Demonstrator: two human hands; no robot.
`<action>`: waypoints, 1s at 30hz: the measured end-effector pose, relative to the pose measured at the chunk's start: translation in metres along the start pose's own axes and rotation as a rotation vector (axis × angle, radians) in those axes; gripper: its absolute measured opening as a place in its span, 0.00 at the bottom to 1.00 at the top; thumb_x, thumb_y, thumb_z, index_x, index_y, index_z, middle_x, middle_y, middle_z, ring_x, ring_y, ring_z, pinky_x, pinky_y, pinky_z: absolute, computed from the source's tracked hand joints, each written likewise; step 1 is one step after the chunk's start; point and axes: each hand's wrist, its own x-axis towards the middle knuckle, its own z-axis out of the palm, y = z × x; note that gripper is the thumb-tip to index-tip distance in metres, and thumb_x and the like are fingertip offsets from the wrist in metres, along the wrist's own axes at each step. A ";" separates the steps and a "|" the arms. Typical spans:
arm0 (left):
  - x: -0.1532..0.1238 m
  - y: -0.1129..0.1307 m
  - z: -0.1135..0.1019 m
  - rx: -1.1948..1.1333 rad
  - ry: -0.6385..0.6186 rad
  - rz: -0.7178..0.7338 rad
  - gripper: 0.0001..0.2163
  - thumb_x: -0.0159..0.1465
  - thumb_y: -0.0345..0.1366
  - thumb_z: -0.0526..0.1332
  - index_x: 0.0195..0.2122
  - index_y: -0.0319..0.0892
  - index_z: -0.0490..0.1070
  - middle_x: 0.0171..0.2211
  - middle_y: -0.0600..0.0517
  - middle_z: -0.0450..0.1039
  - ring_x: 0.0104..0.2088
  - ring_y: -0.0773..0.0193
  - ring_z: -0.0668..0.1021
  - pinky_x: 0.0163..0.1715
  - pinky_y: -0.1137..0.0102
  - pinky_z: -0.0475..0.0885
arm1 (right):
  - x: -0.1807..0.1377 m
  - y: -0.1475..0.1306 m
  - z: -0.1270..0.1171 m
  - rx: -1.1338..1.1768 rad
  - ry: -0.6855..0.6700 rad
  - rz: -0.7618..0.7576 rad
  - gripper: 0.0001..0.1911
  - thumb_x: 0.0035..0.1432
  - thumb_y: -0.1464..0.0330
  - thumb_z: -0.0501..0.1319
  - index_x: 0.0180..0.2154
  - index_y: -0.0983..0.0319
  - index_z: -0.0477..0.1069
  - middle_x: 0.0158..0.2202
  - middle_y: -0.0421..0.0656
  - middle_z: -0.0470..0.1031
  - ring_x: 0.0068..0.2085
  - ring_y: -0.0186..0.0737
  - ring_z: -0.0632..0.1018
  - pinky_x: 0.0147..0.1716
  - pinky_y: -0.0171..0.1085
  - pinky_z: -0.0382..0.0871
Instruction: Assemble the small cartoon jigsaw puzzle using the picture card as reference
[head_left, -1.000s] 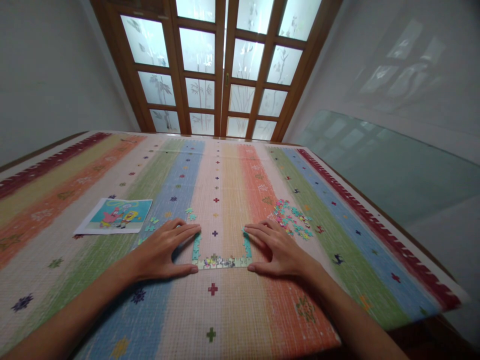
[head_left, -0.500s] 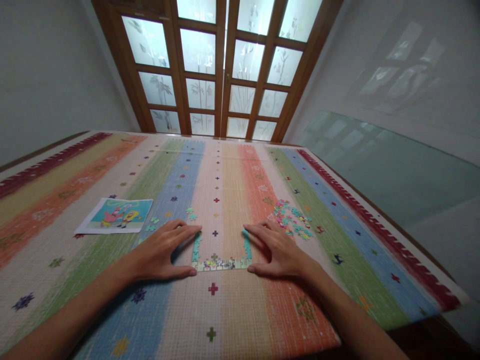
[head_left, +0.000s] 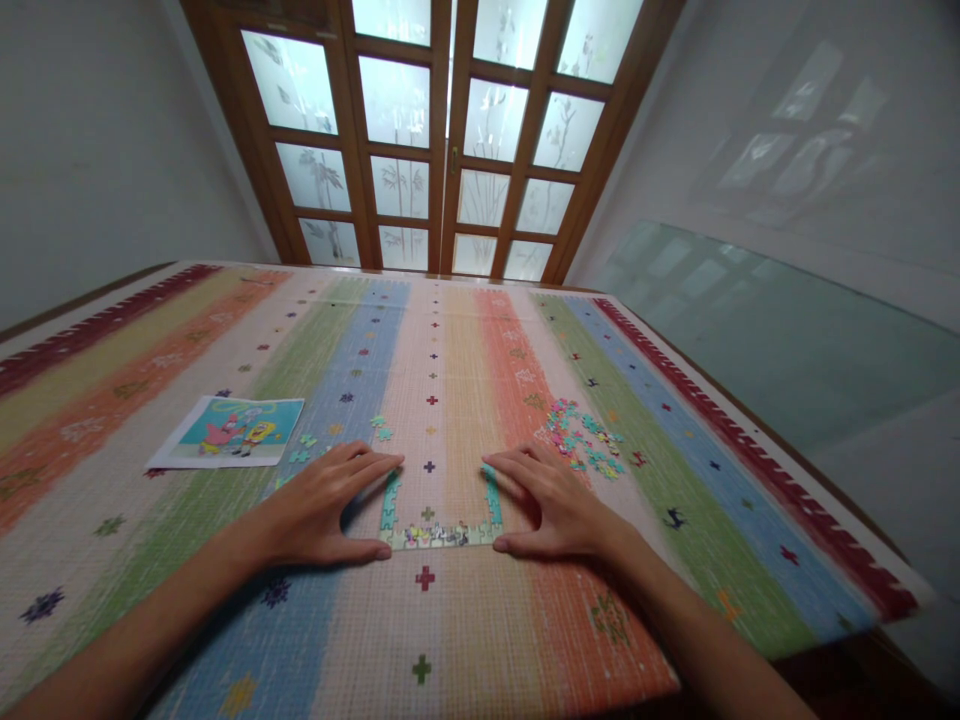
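Observation:
A partly joined jigsaw puzzle border [head_left: 439, 537] lies on the striped tablecloth, shaped like a U with its far side open. Pale pieces with small figures form its near row, and turquoise pieces form the two sides. My left hand [head_left: 330, 505] rests at the left side, thumb by the near corner and fingertips over the far end. Mirroring it, my right hand [head_left: 551, 500] touches the right side, thumb at the near corner and index finger at the far end. Both hands have thumb and fingers spread, and they partly hide the side strips.
Loose puzzle pieces [head_left: 581, 437] are heaped right of my right hand. A few turquoise pieces [head_left: 304, 448] lie beyond my left hand, near a printed cartoon picture [head_left: 232, 432]. The tablecloth [head_left: 465, 370] covers the table; glass-paned wooden doors [head_left: 442, 150] stand behind.
The puzzle border has shifted slightly toward me, its left near corner also a little left. My thumbs have moved slightly nearer with it, and my right index fingertip slightly left.

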 end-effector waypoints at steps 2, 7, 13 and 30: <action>0.000 0.001 -0.001 -0.007 0.002 0.004 0.39 0.62 0.57 0.68 0.69 0.45 0.61 0.57 0.42 0.74 0.56 0.44 0.74 0.57 0.53 0.70 | 0.000 0.000 0.000 -0.003 0.002 -0.001 0.46 0.52 0.51 0.72 0.68 0.60 0.64 0.62 0.52 0.73 0.57 0.59 0.73 0.59 0.60 0.66; 0.000 0.001 -0.001 -0.026 0.020 0.005 0.39 0.62 0.57 0.68 0.69 0.45 0.60 0.55 0.43 0.74 0.54 0.46 0.75 0.55 0.54 0.71 | -0.001 0.001 0.001 -0.011 0.008 -0.005 0.47 0.53 0.50 0.72 0.69 0.60 0.63 0.63 0.52 0.72 0.58 0.60 0.72 0.60 0.60 0.66; -0.001 0.000 0.000 -0.021 0.024 0.008 0.39 0.62 0.57 0.68 0.69 0.45 0.60 0.55 0.42 0.74 0.54 0.45 0.75 0.55 0.53 0.72 | -0.001 0.002 0.001 -0.010 0.021 0.004 0.48 0.52 0.50 0.73 0.69 0.58 0.62 0.62 0.52 0.74 0.57 0.61 0.72 0.59 0.61 0.66; -0.002 -0.001 0.000 -0.019 0.030 -0.008 0.41 0.60 0.60 0.68 0.69 0.45 0.60 0.52 0.41 0.73 0.51 0.46 0.77 0.52 0.54 0.74 | -0.001 0.004 0.002 -0.018 0.010 -0.018 0.46 0.53 0.47 0.72 0.67 0.58 0.64 0.64 0.51 0.73 0.59 0.59 0.72 0.63 0.61 0.62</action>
